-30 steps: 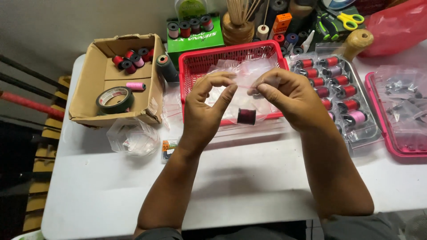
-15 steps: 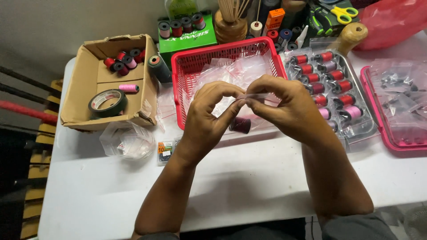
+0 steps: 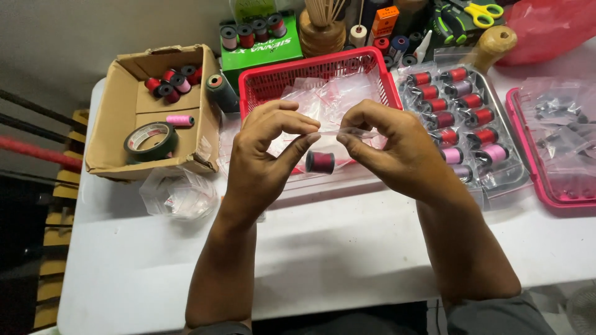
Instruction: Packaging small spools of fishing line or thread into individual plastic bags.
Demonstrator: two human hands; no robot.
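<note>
Both hands (image 3: 323, 146) pinch clear plastic bag (image 3: 347, 133) | round dark-red thread spool (image 3: 320, 162) inside

One camera only, worn on the person's head, looks steeply down and slightly forward over the white desk (image 3: 347, 248). It sits close: both forearms rise from the bottom edge and the hands meet near the middle of the frame, the left hand (image 3: 264, 161) and the right hand (image 3: 388, 146) filling much of the centre. The desk's far edge and the wall lie along the top, the desk's left end and the dark floor beyond it on the left. The right side is cut off by the frame.
</note>
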